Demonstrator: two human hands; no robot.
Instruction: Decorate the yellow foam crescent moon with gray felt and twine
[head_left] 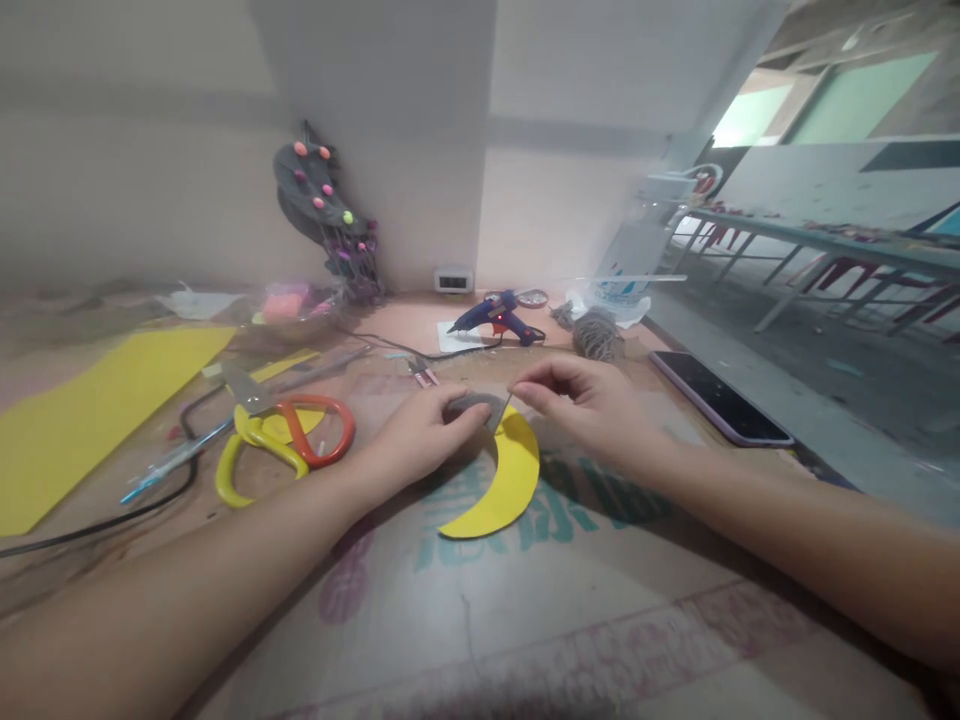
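A yellow crescent cutout (517, 470) lies over the printed table covering, its upper end wrapped in grey yarn (474, 398). My left hand (435, 425) holds that wrapped end between thumb and fingers. Just right of it, my right hand (566, 395) pinches a strand of grey yarn (504, 404), pulled short between the hands. The rest of the crescent stays bare and points toward me. Behind my hands a blue glue gun (499, 315) rests on a white pad, with its red light on.
Scissors with red and yellow handles (292, 440), a pen (176, 460) and yellow sheet (112, 410) lie left. A yarn ball (596, 335) and phone (720, 397) are right. Small snips (422, 372) lie ahead; a decorated grey crescent (315, 195) leans on the wall.
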